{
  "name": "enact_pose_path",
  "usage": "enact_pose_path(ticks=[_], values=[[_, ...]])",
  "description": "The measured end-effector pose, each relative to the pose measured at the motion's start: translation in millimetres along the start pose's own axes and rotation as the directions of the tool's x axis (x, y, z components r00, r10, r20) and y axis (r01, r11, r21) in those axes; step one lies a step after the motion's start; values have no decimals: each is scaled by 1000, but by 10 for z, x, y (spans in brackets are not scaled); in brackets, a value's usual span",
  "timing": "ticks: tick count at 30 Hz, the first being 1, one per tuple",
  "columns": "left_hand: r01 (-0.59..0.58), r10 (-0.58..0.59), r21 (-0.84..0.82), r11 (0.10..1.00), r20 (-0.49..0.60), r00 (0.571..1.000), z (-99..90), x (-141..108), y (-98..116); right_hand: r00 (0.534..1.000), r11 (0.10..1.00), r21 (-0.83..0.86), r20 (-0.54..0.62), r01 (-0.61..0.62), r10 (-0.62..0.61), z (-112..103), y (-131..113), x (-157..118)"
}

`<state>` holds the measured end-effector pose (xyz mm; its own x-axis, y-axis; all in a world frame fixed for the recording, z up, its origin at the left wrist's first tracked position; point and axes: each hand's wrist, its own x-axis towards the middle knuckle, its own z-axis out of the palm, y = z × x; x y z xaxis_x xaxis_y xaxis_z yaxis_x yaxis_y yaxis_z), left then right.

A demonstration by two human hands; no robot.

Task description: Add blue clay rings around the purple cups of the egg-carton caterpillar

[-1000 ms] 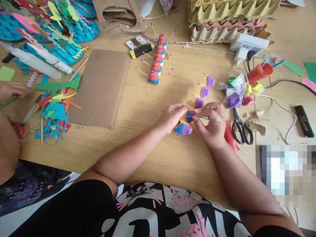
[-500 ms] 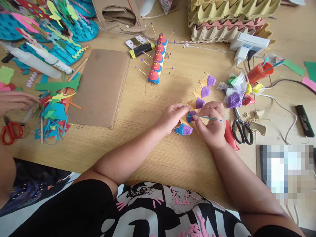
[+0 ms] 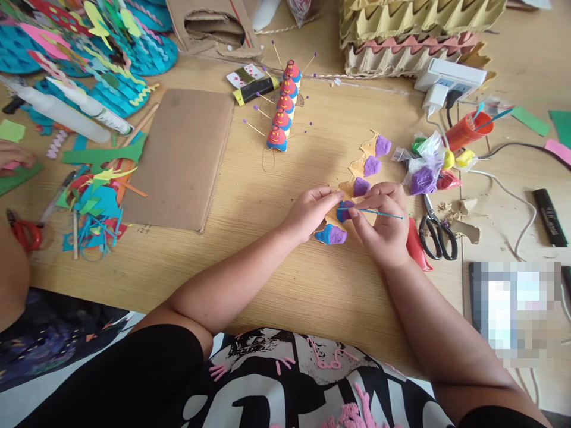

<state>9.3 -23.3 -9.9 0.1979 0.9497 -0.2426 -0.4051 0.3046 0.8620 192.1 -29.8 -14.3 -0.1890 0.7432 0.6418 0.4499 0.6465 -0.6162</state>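
red packet (image 3: 418,246) lies between right hand (image 3: 384,230) and black scissors (image 3: 432,217)

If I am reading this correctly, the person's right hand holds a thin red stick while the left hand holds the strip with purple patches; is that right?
Not quite: the head view shows that the thin stick is blue, not red. The person's right hand does hold it, while the left hand holds the strip with purple patches.

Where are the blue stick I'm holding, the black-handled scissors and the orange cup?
Held blue stick (image 3: 379,213): head view, on its thin shaft.
Black-handled scissors (image 3: 431,218): head view, where blades meet handles.
Orange cup (image 3: 462,133): head view, on its outer side.
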Motion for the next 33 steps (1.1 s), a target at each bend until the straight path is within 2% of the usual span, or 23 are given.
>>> enact_pose_path(ticks=[11,23,29,33], values=[[16,-16,28,999,-19,1000,10,-2,6,999,999,-45,8,-31,32,-10,14,0],[-7,6,30,1000,15,1000,4,-11,-3,998,998,-16,3,-59,59,-5,26,-8],[-36,36,19,999,35,999,-12,1,-25,999,999,23,-24,-29,29,10,22,3],[-23,23,27,999,10,1000,-17,16,-42,998,992,112,-21,-63,65,18,28,-5]])
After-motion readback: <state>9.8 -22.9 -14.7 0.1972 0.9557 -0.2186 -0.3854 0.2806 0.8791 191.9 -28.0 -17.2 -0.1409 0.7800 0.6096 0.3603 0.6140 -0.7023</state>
